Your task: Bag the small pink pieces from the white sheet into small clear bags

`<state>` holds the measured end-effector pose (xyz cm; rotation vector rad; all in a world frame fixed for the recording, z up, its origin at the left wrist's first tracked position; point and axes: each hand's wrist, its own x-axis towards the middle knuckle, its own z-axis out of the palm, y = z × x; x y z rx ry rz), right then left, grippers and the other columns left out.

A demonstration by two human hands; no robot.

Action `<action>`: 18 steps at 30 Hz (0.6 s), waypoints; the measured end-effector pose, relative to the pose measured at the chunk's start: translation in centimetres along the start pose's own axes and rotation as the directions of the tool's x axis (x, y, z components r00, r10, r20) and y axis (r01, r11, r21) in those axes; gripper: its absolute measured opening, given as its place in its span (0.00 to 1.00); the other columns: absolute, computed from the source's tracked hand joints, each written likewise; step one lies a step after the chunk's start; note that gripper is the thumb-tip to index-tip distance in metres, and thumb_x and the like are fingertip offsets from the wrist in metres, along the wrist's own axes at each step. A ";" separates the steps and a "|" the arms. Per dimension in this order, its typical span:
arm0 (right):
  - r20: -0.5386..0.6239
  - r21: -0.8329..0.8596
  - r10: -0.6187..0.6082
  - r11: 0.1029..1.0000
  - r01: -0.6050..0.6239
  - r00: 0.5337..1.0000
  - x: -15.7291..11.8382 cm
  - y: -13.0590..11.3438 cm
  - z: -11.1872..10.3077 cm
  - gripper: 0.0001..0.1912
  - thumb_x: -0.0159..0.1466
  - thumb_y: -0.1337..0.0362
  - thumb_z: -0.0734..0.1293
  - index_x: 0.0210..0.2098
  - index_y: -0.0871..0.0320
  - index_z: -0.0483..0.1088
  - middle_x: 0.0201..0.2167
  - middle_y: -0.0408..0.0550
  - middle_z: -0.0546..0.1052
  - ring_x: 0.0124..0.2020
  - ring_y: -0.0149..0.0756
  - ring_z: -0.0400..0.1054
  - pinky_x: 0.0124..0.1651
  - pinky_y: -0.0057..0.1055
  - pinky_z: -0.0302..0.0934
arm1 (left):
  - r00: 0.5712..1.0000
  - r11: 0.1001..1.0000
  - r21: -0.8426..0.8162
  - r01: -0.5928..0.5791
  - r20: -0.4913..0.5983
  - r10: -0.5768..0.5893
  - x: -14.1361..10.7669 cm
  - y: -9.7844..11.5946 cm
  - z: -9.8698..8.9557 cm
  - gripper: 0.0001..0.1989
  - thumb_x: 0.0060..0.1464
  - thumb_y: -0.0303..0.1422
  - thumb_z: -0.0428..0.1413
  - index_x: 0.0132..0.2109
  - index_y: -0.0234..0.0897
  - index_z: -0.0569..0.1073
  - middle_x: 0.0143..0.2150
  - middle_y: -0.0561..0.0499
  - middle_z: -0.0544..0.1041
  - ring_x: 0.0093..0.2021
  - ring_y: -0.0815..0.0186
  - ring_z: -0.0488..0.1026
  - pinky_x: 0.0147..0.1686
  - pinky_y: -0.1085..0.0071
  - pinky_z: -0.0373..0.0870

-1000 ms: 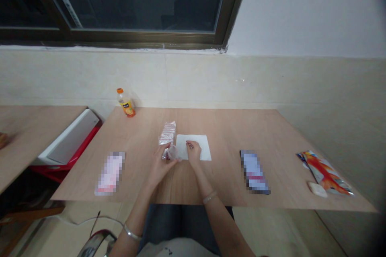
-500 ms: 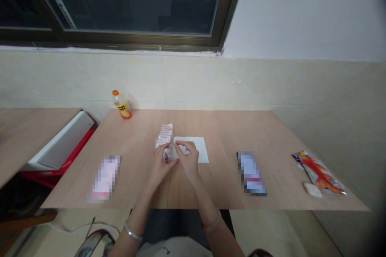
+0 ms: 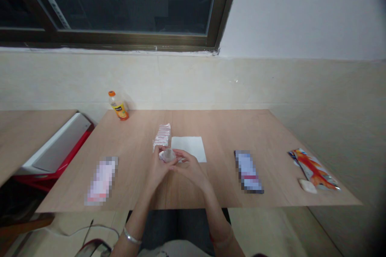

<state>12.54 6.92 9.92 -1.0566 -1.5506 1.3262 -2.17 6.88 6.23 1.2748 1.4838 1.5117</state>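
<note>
Cupping a small clear plastic container [image 3: 168,155] from both sides, the left hand [image 3: 155,167] and right hand [image 3: 191,170] nearly meet near the lower middle of the worktop [image 3: 229,136], fingers curled and touching it. Just above them lie a pink-wrapped stack [image 3: 162,136] and a white paper napkin [image 3: 188,148].

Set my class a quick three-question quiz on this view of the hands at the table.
1. True or false: the juice bottle has an orange cap.
2. What lies between the left hand and the right hand? A) the small clear plastic cup B) the juice bottle C) the orange foil packet
3. Fill in: the stack of pink-wrapped packets lies to the person's ___ of the white paper sheet.

Key: 1 true; 2 A; 3 left.
</note>
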 end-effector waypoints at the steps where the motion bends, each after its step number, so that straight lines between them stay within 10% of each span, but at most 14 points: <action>1: 0.011 0.029 0.018 0.999 -0.019 1.000 -0.2 0.1 -0.1 0.27 0.47 0.60 0.75 0.47 0.55 0.71 0.45 0.48 0.77 0.45 0.41 0.70 0.45 0.36 0.62 | 1.000 1.000 0.012 0.011 0.000 -0.011 -0.2 0.1 0.2 0.23 0.33 0.33 0.66 0.35 0.38 0.63 0.32 0.54 0.71 0.33 0.65 0.71 0.36 0.69 0.67; 18: -0.156 0.306 0.052 0.952 -0.002 0.986 -3.1 1.5 -1.4 0.12 0.54 0.56 0.70 0.33 0.56 0.75 0.34 0.47 0.79 0.36 0.39 0.73 0.34 0.31 0.68 | 0.979 0.989 -0.138 0.049 0.202 -0.020 -3.6 3.3 0.6 0.09 0.52 0.38 0.57 0.35 0.36 0.69 0.31 0.53 0.72 0.34 0.69 0.70 0.36 0.74 0.66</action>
